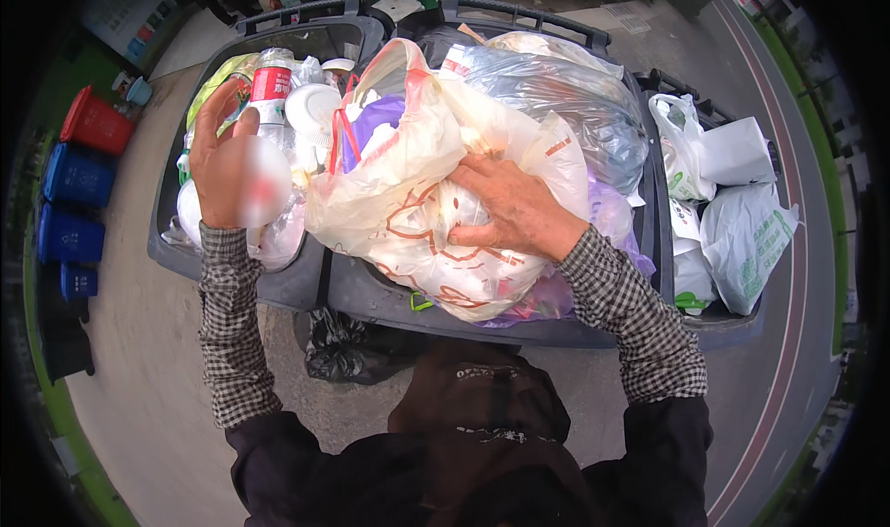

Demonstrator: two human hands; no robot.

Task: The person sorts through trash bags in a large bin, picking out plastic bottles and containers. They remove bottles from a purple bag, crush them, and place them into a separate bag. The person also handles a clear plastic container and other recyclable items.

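Note:
A full white plastic bag with a brown line print bulges over the middle bin, its mouth gaping toward the upper left. Something purple and a red strip show inside it. My right hand grips the bag's right side, thumb and fingers pinching the plastic. Over the left bin I hold my left hand raised, fingers up and apart. A blurred patch covers part of its palm side. Just beyond it stand a clear jar with a red label and a white round lid.
A grey translucent bag of rubbish fills the middle bin's far side. In the right bin are a white box and a pale bag. A black bag lies below on the ground. Red and blue bins stand at left.

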